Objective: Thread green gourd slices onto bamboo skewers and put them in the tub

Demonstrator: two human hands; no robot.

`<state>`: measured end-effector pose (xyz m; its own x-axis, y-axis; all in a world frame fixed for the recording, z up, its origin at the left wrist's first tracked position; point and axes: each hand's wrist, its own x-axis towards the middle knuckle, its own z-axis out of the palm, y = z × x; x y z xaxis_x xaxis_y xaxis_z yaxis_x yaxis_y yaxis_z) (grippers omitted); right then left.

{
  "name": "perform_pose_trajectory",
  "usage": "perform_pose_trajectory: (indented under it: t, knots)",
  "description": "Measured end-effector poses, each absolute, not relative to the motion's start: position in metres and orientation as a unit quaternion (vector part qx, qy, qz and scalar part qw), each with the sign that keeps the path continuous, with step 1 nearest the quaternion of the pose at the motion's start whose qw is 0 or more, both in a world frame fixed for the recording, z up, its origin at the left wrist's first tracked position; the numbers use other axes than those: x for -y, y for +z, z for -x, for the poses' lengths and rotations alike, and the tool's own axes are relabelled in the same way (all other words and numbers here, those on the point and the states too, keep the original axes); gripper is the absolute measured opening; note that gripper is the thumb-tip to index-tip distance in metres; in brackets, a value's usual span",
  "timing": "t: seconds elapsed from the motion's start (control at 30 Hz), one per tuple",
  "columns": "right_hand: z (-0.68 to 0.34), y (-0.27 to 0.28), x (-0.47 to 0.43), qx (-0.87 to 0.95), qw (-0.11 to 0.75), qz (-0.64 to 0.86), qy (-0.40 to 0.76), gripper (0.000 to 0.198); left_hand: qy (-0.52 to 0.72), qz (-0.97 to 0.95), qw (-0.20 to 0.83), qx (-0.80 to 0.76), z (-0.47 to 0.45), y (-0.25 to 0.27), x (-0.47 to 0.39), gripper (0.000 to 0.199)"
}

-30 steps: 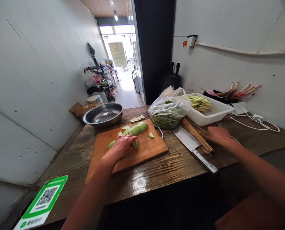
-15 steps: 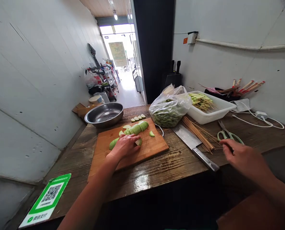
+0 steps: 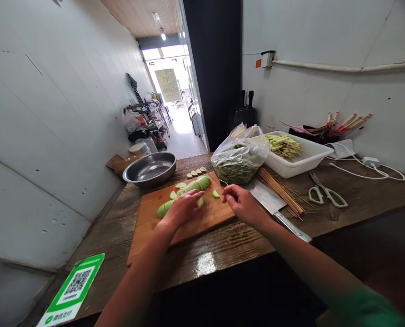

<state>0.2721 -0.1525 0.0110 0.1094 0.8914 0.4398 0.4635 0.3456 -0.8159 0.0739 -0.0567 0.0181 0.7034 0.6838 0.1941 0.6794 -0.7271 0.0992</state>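
My left hand (image 3: 186,208) is on the wooden cutting board (image 3: 147,231), fingers closed on a pale green zucchini slice (image 3: 201,201). Beside it, the sliced zucchini (image 3: 188,187) lies in a slanting row, partly hidden by that hand. My right hand (image 3: 241,202) is over the board's right edge, its fingertips pinched on a thin bamboo skewer (image 3: 217,180) that points up and left. A loose zucchini piece (image 3: 216,194) lies between the two hands. Several more slices (image 3: 196,172) sit just past the board's far edge.
A cleaver (image 3: 268,200) and a bundle of bamboo skewers (image 3: 280,193) lie right of the board. Behind them are a bag of green vegetables (image 3: 238,163) and a white tray (image 3: 291,169) with skewered pieces. Scissors (image 3: 327,193) lie farther right; a metal bowl (image 3: 151,170) stands at the left.
My right hand has moved left from beside the scissors to the board, with a skewer in its fingers. My left hand stays on the zucchini, and the view has shifted slightly.
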Motion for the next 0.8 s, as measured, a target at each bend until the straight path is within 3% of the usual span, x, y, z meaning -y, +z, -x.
perform_pose_trajectory:
  t: [0.33,0.6,0.8]
  knots:
    - [-0.252,-0.014,0.084,0.636,0.493,0.536,0.256,0.021,0.034,-0.929,-0.038,-0.367,-0.063,0.013,0.042,0.057]
    - [-0.255,-0.024,0.086,0.628,0.475,0.525,0.323,0.019,0.020,-0.922,-0.058,-0.383,-0.077,0.010,0.042,0.027]
    - [-0.250,-0.022,0.089,0.615,0.462,0.550,0.325,0.019,0.060,-0.903,-0.044,-0.424,-0.082,0.007,0.045,0.023]
